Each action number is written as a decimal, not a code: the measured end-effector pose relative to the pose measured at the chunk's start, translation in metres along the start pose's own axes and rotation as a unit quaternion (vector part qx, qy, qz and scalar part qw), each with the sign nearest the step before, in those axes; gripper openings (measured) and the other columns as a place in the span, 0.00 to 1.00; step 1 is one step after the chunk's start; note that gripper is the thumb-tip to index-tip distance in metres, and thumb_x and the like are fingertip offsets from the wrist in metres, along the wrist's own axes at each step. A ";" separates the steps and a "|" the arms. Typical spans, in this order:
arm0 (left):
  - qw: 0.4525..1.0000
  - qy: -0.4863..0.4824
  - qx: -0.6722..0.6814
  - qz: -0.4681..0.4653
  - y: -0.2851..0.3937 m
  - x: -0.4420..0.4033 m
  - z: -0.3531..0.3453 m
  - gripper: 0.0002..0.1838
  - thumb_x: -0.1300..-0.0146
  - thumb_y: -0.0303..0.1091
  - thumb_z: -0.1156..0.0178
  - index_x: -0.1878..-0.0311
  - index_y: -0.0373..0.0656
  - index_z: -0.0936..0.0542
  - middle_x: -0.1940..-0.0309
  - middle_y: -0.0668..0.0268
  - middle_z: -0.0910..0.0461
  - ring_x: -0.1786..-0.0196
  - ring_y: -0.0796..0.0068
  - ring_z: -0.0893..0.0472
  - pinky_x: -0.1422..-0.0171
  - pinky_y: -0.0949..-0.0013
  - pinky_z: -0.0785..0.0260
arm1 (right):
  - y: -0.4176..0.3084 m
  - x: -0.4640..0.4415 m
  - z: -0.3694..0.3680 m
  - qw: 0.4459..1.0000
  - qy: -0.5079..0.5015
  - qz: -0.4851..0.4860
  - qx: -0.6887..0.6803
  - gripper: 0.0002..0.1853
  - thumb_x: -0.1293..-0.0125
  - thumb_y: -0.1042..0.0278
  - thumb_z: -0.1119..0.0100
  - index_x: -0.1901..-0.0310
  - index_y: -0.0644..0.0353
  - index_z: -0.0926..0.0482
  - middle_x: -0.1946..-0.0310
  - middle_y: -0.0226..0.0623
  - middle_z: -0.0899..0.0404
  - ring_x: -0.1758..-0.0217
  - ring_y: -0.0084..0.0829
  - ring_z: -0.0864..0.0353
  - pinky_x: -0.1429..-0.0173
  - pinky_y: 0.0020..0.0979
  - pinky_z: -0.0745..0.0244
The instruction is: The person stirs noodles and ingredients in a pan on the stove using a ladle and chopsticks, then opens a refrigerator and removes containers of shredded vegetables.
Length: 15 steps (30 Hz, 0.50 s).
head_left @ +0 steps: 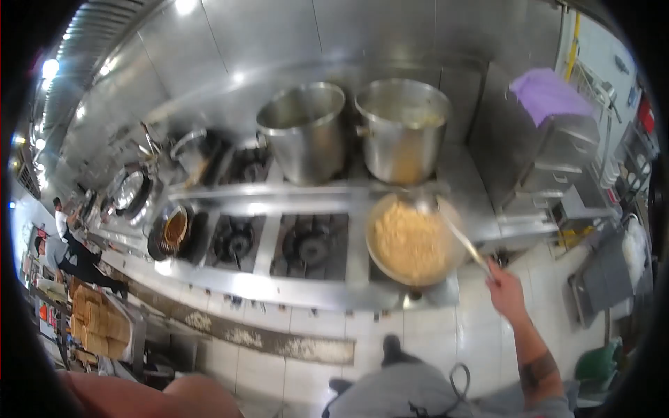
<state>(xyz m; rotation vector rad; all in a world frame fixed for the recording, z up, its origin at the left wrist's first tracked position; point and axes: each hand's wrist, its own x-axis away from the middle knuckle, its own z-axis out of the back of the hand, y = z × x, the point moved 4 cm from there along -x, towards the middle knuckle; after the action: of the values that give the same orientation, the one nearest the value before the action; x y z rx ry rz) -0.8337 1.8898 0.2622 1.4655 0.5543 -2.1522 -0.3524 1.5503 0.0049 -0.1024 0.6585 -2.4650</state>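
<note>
My right hand point(506, 292) is closed round the handle of a long metal ladle point(465, 240), whose bowl end rests at the top rim of a wide round pan. Pale, chunky food point(412, 240) fills much of that pan point(451, 268), which sits on the front right of the stove. Only a bare arm or shoulder point(153, 400) shows at the bottom left; my left hand is out of view.
Two tall steel pots point(310, 150) stand on the back burners. Front burners point(304, 246) and a dark pan point(191, 237) lie left of the food. A purple cloth point(550, 94) drapes a steel cabinet at right. Two people point(59, 254) stand far left, near stacked wooden containers point(101, 324).
</note>
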 end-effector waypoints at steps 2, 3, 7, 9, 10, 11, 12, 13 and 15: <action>1.000 0.005 -0.009 0.019 0.009 -0.005 -0.028 0.20 0.32 0.33 0.41 0.45 0.26 0.17 0.59 0.47 0.16 0.61 0.59 0.20 0.49 0.58 0.26 | 0.018 0.005 -0.010 0.992 -0.025 0.008 0.120 0.26 0.29 0.63 0.37 0.29 0.46 0.21 0.65 0.49 0.19 0.57 0.54 0.17 0.51 0.53 0.21; 1.000 0.007 -0.008 0.025 0.015 -0.010 -0.039 0.20 0.32 0.33 0.41 0.45 0.26 0.17 0.59 0.48 0.16 0.61 0.60 0.20 0.49 0.58 0.26 | 0.025 0.001 -0.015 0.989 -0.057 -0.013 0.133 0.26 0.29 0.62 0.38 0.30 0.46 0.21 0.64 0.50 0.19 0.57 0.54 0.16 0.51 0.54 0.21; 0.999 0.002 -0.014 0.043 0.033 -0.013 -0.062 0.20 0.32 0.33 0.41 0.45 0.26 0.17 0.59 0.48 0.16 0.61 0.60 0.20 0.49 0.58 0.26 | 0.051 -0.005 -0.028 0.990 -0.091 -0.036 0.104 0.26 0.29 0.62 0.39 0.30 0.46 0.21 0.63 0.50 0.18 0.57 0.54 0.16 0.51 0.54 0.21; 0.999 -0.001 -0.015 0.045 0.041 -0.014 -0.068 0.19 0.32 0.33 0.40 0.45 0.27 0.17 0.59 0.48 0.16 0.61 0.60 0.20 0.50 0.59 0.26 | 0.056 -0.013 -0.030 0.991 -0.080 -0.041 0.095 0.25 0.31 0.65 0.36 0.32 0.51 0.19 0.66 0.53 0.19 0.58 0.55 0.16 0.52 0.53 0.22; 0.999 0.001 -0.013 0.047 0.044 -0.017 -0.068 0.19 0.32 0.33 0.40 0.45 0.27 0.17 0.59 0.48 0.16 0.61 0.60 0.20 0.50 0.59 0.26 | 0.064 -0.014 -0.034 0.991 -0.085 -0.044 0.094 0.25 0.31 0.65 0.36 0.32 0.51 0.19 0.66 0.53 0.19 0.58 0.55 0.16 0.52 0.53 0.22; 0.999 0.000 -0.015 0.048 0.046 -0.016 -0.069 0.19 0.32 0.33 0.40 0.45 0.27 0.17 0.59 0.48 0.15 0.61 0.60 0.20 0.50 0.59 0.25 | 0.071 -0.015 -0.040 0.993 -0.083 -0.037 0.080 0.24 0.31 0.66 0.36 0.33 0.52 0.18 0.66 0.53 0.18 0.58 0.54 0.16 0.52 0.52 0.21; 0.999 -0.001 -0.016 0.050 0.047 -0.018 -0.071 0.19 0.32 0.33 0.40 0.45 0.27 0.17 0.59 0.49 0.15 0.61 0.61 0.19 0.50 0.59 0.25 | 0.078 -0.020 -0.044 0.994 -0.079 -0.029 0.068 0.23 0.31 0.67 0.36 0.34 0.53 0.17 0.65 0.54 0.17 0.58 0.53 0.15 0.52 0.50 0.20; 0.999 0.000 -0.018 0.050 0.050 -0.017 -0.072 0.19 0.32 0.32 0.40 0.45 0.27 0.17 0.59 0.49 0.15 0.61 0.61 0.19 0.50 0.59 0.25 | 0.088 -0.024 -0.048 0.994 -0.079 -0.029 0.067 0.23 0.31 0.67 0.36 0.34 0.53 0.17 0.65 0.54 0.17 0.58 0.53 0.15 0.52 0.50 0.20; 0.998 -0.001 -0.016 0.053 0.053 -0.018 -0.074 0.19 0.32 0.32 0.40 0.45 0.27 0.17 0.59 0.49 0.15 0.61 0.61 0.19 0.50 0.59 0.25 | 0.103 -0.024 -0.056 0.992 -0.105 -0.046 -0.054 0.24 0.31 0.64 0.36 0.33 0.53 0.17 0.63 0.53 0.15 0.57 0.51 0.13 0.48 0.48 0.18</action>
<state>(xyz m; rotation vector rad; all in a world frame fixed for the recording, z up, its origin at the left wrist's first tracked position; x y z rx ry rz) -0.7415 1.8928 0.2504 1.4432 0.4967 -2.0529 -0.2909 1.5148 -0.0920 -0.4379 0.7071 -2.4604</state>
